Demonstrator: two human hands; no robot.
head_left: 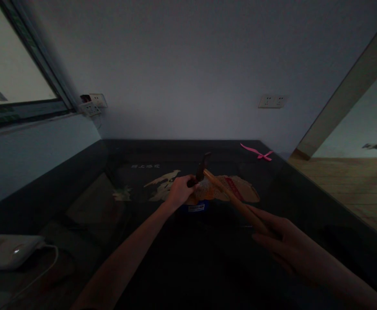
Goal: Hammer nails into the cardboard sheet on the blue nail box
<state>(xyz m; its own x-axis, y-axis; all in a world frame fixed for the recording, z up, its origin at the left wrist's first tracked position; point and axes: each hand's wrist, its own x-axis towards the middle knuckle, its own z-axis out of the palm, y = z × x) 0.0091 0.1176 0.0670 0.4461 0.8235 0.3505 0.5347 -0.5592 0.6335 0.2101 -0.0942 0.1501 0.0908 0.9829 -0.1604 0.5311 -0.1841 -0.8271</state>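
A claw hammer (230,196) with a pale wooden handle and a dark head is held above the table by both of my hands. My left hand (181,189) is closed around the lower end of the head, whose thin curved claw points up. Further down, the handle runs into my right hand (280,239), its fingers wrapped around it near the end. Below the head lie a blue item with a white label (196,208) and a speckled tan and orange shape with a red band (235,188). In the dim light I cannot tell whether that shape is printed.
The dark glossy table (137,150) carries a bird-like picture and pale lettering. A pink ribbon (262,156) lies at its far right corner. At the left edge sits a white device (12,251) with a cable. Wall sockets (271,101) are behind.
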